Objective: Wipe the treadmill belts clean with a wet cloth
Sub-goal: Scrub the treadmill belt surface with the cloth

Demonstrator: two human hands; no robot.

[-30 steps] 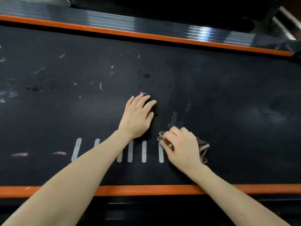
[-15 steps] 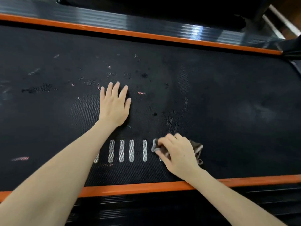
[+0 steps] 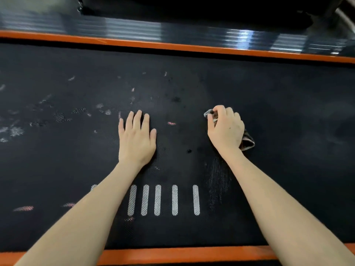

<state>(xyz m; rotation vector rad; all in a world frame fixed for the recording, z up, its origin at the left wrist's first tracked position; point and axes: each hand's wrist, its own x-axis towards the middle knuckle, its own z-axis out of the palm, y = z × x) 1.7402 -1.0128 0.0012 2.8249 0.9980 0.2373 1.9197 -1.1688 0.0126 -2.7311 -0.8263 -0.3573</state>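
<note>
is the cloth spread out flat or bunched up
Bunched up. The cloth is wadded inside the right hand, whose curled fingers grip it; only crumpled ends show at the fingertips and behind the palm on the belt.

Two slim forearms, bare from the wrists to past the near orange rail [image 3: 172, 254]. Bare left hand [image 3: 136, 139], back unmarked. Bare right hand [image 3: 225, 131], a few small dark specks across its back.
</note>
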